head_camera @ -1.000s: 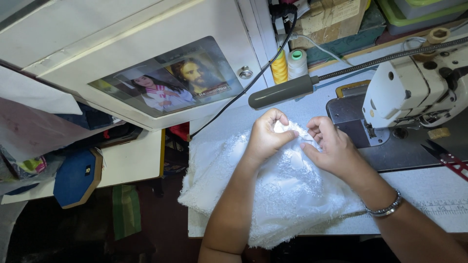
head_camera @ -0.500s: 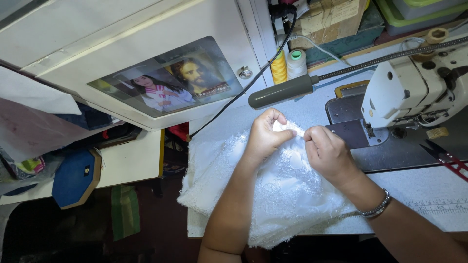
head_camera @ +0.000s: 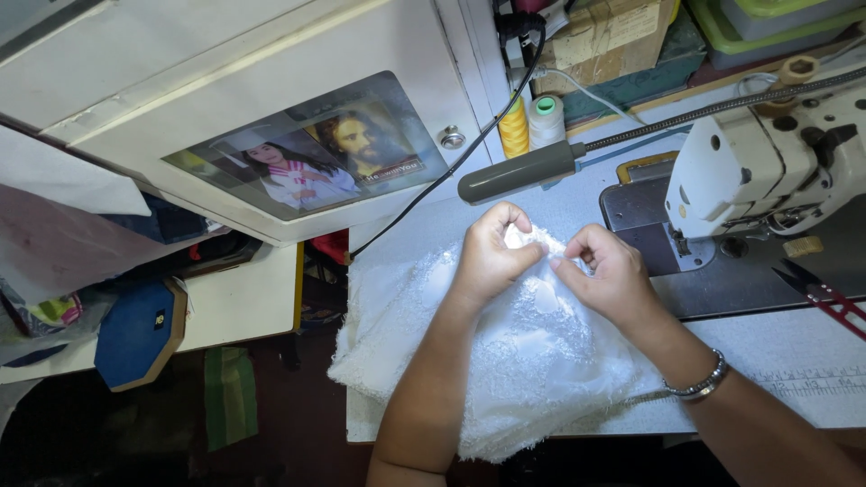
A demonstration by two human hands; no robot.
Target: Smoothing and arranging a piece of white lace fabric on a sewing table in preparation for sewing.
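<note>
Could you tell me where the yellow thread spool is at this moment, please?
In the head view, the yellow thread spool stands at the back of the sewing table, just left of the white spool, behind the lamp head and both hands.

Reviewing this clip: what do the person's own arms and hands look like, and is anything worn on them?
Both forearms are bare, with no sleeves in view and no gloves. The left hand shows no rings or bands that I can make out. The right hand is likewise bare, but a silver-coloured metal link bracelet sits at that wrist. No markings visible on either arm.
</note>
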